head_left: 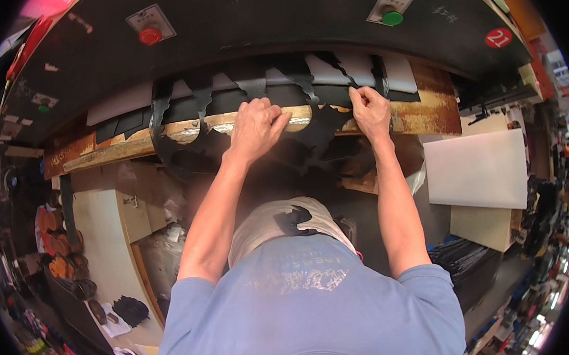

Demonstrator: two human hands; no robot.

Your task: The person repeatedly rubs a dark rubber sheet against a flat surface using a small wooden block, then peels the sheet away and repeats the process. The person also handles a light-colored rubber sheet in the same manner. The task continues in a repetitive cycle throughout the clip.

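The black sheet (325, 129), full of cut-outs, lies across the bench (438, 109), its thin ragged strips running back over a pale board (399, 73) and its near part sagging over the front edge. The right hand (370, 111) has thumb and forefinger pinched together on one narrow strip, toward the bench's right end. The left hand (256, 128) is curled at the front edge; whether its fingers grip any of the sheet cannot be told.

Such slim strips would probably tear or snag if jerked, so an even, low pull with both hands level seems best, keeping the sagging part from catching on the worn wooden edge.

The dark machine panel (275, 22), with a red button (150, 35) and a green button (392, 18), overhangs the bench's back, limiting reach there. A white slab (476, 168) stands just past the right end, and a cabinet (104, 214) sits below the left end, crowding sideways movement.
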